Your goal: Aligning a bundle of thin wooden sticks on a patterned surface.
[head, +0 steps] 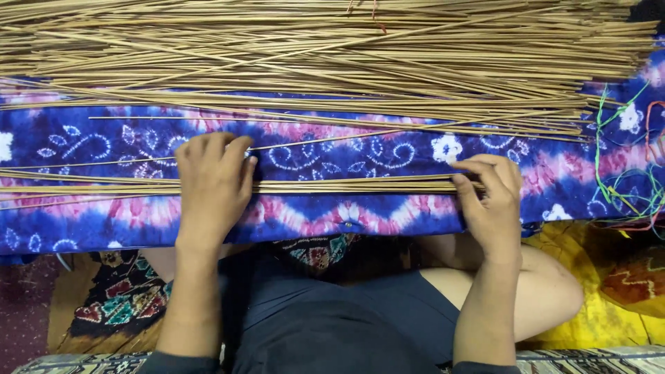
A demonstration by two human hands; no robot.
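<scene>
A small bundle of thin tan sticks lies sideways across a blue, pink and white patterned cloth. My left hand rests palm down on the bundle toward its left part, fingers curled over the sticks. At the bundle's right end my right hand pinches the stick tips between thumb and fingers. A single loose stick lies slanted just beyond the bundle.
A large pile of the same tan sticks covers the far side of the cloth. Tangled green, red and yellow threads lie at the right. My knees, a yellow cloth and patterned fabric sit below the cloth's near edge.
</scene>
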